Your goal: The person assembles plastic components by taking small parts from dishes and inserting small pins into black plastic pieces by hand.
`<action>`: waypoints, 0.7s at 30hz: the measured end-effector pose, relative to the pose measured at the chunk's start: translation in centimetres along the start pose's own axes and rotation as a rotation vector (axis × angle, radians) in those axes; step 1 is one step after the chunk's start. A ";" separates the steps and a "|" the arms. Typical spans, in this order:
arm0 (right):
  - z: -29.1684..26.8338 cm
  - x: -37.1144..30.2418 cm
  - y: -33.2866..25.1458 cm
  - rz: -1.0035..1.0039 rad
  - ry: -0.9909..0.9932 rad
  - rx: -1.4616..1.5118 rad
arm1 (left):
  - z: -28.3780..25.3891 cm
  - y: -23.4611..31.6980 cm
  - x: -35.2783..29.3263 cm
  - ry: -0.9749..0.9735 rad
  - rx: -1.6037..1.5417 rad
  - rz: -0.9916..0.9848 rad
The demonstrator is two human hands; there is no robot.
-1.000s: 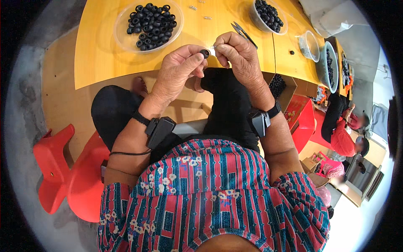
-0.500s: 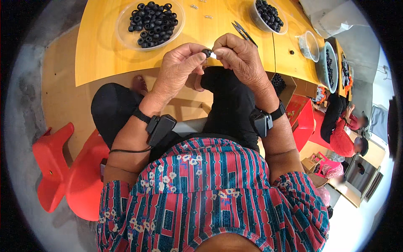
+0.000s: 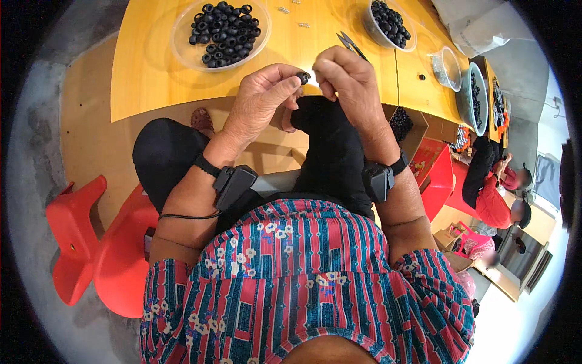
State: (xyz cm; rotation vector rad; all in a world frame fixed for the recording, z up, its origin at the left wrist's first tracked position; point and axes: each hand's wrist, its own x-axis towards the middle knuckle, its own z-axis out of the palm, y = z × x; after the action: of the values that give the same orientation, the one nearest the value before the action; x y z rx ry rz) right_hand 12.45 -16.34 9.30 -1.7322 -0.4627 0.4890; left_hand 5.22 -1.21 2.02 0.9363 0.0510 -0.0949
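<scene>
My left hand (image 3: 262,100) pinches a small black ring (image 3: 302,77) between thumb and fingertips, just above the near edge of the yellow table (image 3: 157,79). My right hand (image 3: 345,79) is closed beside it, its fingertips meeting the ring; whatever small piece it pinches is hidden. A clear bowl (image 3: 183,51) of several black rings stands on the table beyond my left hand. Small metal scissors (image 3: 350,43) lie just past my right hand.
A second bowl of black rings (image 3: 388,24) stands at the far right, with a clear cup (image 3: 450,67) and another bowl (image 3: 471,97) along the table's right side. Red stools (image 3: 97,242) stand at my left. Another person (image 3: 494,194) sits at lower right.
Both hands have stayed together at the table's edge; the ring has been turned slightly between the fingers.
</scene>
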 end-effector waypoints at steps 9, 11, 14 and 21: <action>4.3 -5.5 -10.3 -0.581 -0.554 0.566 | -0.5 -0.2 -0.6 0.017 -0.035 -0.076; 4.4 -5.7 -10.9 -0.633 -0.632 0.656 | -0.4 -0.1 -0.5 -0.012 -0.055 -0.074; 3.3 -8.1 -11.6 -0.647 -0.610 0.627 | -0.1 -0.1 -0.3 -0.006 -0.053 -0.093; -1.0 -10.5 -12.4 -0.670 -0.589 0.595 | -0.4 -0.2 -0.4 0.002 -0.043 -0.087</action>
State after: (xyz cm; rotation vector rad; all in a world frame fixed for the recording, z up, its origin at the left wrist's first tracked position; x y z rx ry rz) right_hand 3.69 -20.43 22.48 -0.7669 -1.1375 0.5626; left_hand 4.80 -0.95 1.69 0.8914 0.0948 -0.1729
